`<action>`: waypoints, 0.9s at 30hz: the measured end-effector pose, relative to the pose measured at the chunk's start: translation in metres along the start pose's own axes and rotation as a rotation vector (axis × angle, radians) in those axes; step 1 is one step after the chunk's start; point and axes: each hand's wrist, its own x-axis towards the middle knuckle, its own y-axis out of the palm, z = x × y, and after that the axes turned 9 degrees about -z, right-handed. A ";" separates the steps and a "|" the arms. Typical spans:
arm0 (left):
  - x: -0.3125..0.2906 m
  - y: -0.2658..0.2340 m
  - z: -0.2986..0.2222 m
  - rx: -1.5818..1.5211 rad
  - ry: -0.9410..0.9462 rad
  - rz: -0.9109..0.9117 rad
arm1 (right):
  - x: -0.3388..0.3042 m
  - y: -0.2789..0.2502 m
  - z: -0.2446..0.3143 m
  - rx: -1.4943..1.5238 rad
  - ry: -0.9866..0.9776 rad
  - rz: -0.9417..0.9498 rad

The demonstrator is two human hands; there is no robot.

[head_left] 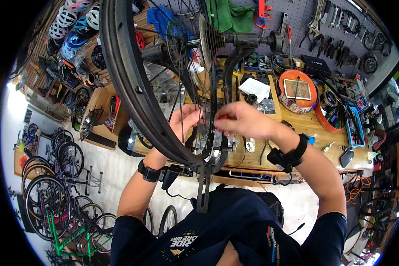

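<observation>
Centre of frame: right hand [244,119] pinches a small red-handled tool [221,117] at the thin wire spokes [195,102] of the black bicycle wheel rim [133,93]; left hand [184,119] curls around neighbouring spokes. Slipping off the fitting would likely round it.

wheel rim [133,95] cut off at top, left hand [185,120] fingertips behind spokes [195,88]

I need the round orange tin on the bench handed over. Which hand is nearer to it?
Right. The right hand is at the wheel spokes, below-left of the orange tin; the left hand is farther left, behind the spokes.
</observation>
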 end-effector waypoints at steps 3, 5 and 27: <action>0.004 0.001 0.003 -0.008 0.060 0.016 | -0.002 0.015 -0.013 0.074 0.005 0.075; 0.004 0.003 0.005 0.011 0.091 0.008 | 0.000 0.021 -0.018 0.055 -0.008 0.088; 0.007 0.006 0.031 0.026 0.194 -0.056 | 0.010 0.051 -0.010 -0.118 0.143 -0.127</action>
